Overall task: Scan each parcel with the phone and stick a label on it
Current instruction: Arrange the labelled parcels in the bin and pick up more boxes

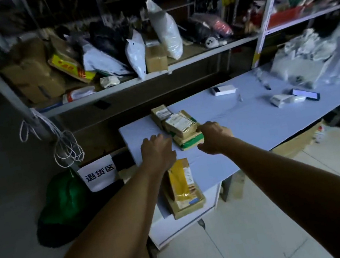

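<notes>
A small pile of brown parcels (180, 123) with white labels lies on the pale blue table (242, 125). The lowest one is a green-taped parcel (190, 142). My left hand (157, 152) rests palm down on the table just left of the pile, holding nothing. My right hand (213, 137) is at the green-taped parcel's right near corner, thumb at its near edge and fingers along its side. Another brown parcel (161, 113) lies behind the pile. A yellow-taped parcel (182, 185) lies on a flat box at the table's near end. The phone (306, 94), screen lit, lies far right.
White boxes (282, 100) sit beside the phone, and another white box (223, 90) lies farther back. Clear bags (309, 56) crowd the far right. A metal shelf (155, 73) behind holds cartons and mailer bags. A green sack (64, 205) and a white sign (100, 174) stand on the floor at left.
</notes>
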